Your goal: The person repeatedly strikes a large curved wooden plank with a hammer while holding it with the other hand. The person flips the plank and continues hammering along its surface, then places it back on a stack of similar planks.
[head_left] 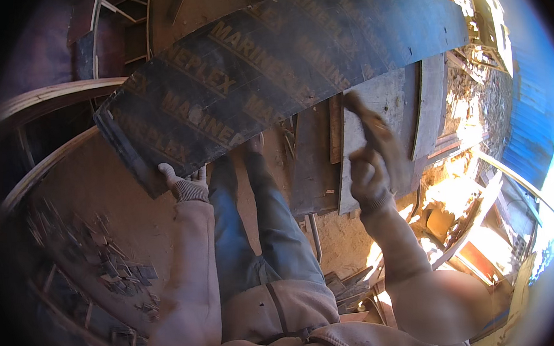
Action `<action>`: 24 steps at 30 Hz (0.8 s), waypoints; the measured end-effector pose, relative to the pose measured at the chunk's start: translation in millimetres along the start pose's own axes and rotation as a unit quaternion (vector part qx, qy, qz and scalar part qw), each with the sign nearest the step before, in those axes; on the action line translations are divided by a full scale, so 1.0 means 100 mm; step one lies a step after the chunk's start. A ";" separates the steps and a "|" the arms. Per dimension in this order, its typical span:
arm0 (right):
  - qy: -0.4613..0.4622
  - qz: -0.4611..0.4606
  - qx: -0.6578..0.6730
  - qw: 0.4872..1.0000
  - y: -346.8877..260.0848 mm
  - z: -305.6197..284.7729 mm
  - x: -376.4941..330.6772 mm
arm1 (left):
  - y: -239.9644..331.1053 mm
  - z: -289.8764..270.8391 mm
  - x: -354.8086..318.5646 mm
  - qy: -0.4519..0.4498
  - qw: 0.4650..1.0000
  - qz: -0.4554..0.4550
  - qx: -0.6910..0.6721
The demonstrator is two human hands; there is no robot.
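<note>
**At the outdoor work area: dark plywood panel lifted, one hand engaged**

At the person's front, a long dark film-faced plywood panel (pixel 270 65) is raised off the ground and spans the view from lower left to upper right. The left hand (pixel 186 185), gloved, grips the panel's near lower corner; its fingers wrap the edge and are closed on it. The right hand (pixel 368 167), also gloved, is raised just below the panel's lower edge. Whether it touches the panel cannot be told, and its fingers are blurred, so their spread cannot be told.

Status, as judged: the panel is already off the dirt floor (pixel 120 208) and carried by one corner; a second grip does not appear established, and the panel is not yet set down anywhere.

Beneath lie grey boards (pixel 374 110) and stacked timber offcuts (pixel 115 272).
</note>
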State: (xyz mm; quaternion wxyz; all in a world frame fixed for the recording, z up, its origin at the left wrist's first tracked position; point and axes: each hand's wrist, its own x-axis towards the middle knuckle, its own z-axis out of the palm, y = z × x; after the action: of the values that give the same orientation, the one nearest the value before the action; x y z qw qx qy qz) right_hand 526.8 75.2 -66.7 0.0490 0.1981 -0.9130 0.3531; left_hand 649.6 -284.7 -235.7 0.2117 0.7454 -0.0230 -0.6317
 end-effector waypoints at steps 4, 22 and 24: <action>-0.207 0.265 -0.104 0.936 0.10 0.10 0.08 | -0.03 -0.06 -0.12 -0.041 0.997 -0.068 -0.002; -0.264 0.277 -0.201 0.902 -0.07 0.02 0.25 | -0.03 -0.19 0.04 -0.024 0.998 -0.056 -0.029; -0.291 0.335 -0.159 0.882 -0.25 -0.10 0.42 | -0.05 -0.20 0.02 -0.030 0.997 -0.069 -0.011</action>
State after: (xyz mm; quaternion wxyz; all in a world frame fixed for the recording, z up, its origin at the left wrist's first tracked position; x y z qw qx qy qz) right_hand 497.5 51.0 -34.1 -0.3090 -0.0357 -0.9421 0.1253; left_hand 668.0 -275.2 -236.7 0.1750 0.7237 0.0288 -0.6669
